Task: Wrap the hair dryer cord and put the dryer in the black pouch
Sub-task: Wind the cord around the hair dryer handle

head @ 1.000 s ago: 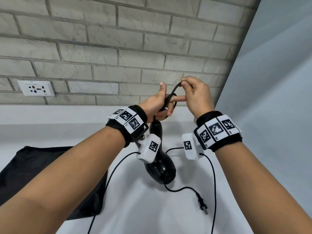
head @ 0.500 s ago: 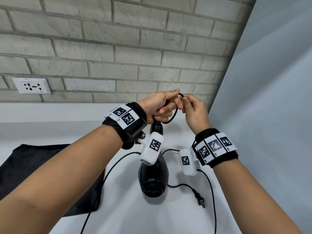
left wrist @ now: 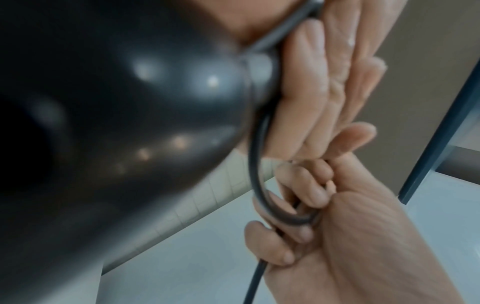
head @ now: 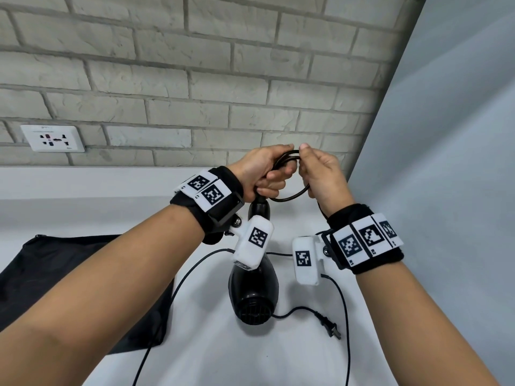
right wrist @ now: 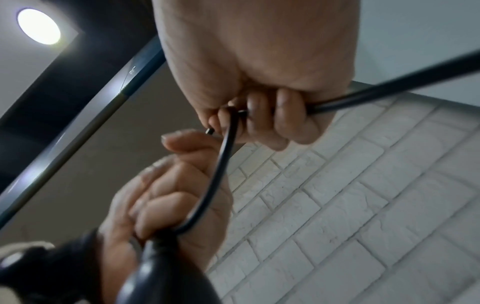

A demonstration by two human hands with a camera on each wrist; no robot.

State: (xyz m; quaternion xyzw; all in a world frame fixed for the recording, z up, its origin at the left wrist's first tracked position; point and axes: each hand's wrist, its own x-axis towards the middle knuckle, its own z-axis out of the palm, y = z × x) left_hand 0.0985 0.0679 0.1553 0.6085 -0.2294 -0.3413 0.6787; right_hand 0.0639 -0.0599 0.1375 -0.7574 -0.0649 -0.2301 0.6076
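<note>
Second cord point(head: 289, 195) loop newly in both grips, over white counter point(head: 211, 344) below brick wall point(head: 195, 65)

White counter point(head: 211, 355) runs along grey brick wall. Black pouch point(head: 69, 277) lies flat at left, one corner near cord. Slack black cord point(head: 345, 316) trails over surface in loops, two-pin plug point(head: 330, 328) resting on it right of centre.
</note>
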